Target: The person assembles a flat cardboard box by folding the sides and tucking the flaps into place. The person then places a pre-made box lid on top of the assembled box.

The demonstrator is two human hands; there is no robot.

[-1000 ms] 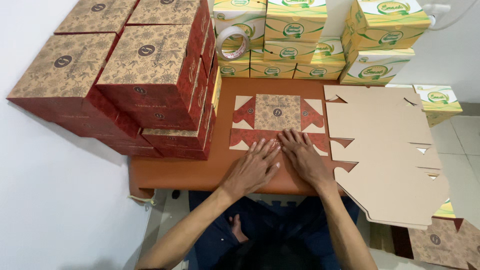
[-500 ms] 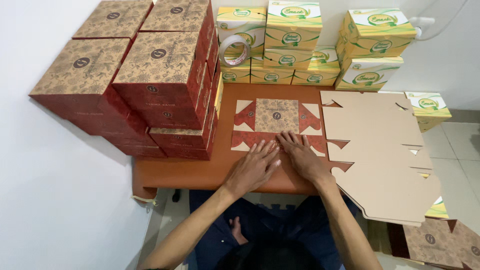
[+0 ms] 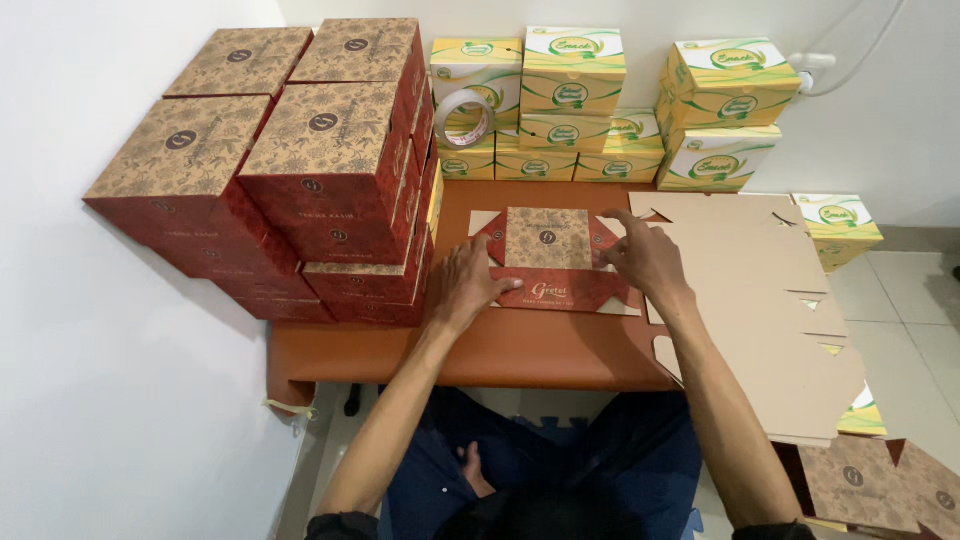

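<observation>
Orange table (image 3: 520,350) crowded (red boxes (image 3: 300,170) stacked left); half-folded red box (image 3: 553,262) pressed by left hand (image 3: 462,283), fingers spread; right flap pinched by right hand (image 3: 645,258).

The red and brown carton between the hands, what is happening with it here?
A person seated at a small orange table is working a flat red and brown carton into shape. The left hand presses on its left side, and the right hand grips its right edge. The near panel stands folded up. Finished red boxes are stacked to the left, yellow-green boxes behind, and flat cardboard blanks lie to the right.
</observation>
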